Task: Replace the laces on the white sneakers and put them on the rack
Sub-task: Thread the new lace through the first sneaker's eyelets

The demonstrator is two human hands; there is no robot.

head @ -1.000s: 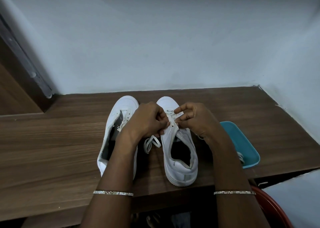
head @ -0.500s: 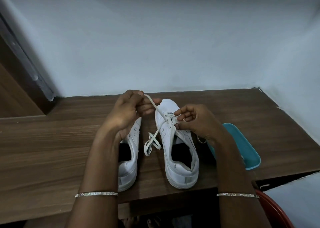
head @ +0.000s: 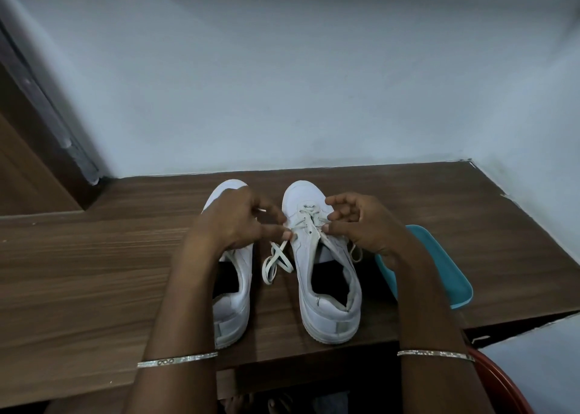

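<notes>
On the brown wood-grain desk, the smooth left sneaker and right sneaker are set side by side at the middle, toes far. A glossy teal tray lies just to their right. Lacing of the right sneaker is judged under way, with only the far eyelets crossed. The flat, limp lace is pinched by the left hand. The right hand is curled at the eyelet flap, and its hold cannot be told. Next, the lace end must be fed through the following eyelet.

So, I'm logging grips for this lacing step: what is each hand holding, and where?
The left hand pinches the white lace near its free end; the right hand seems to pinch the eyelet edge of the half-laced sneaker.
</notes>
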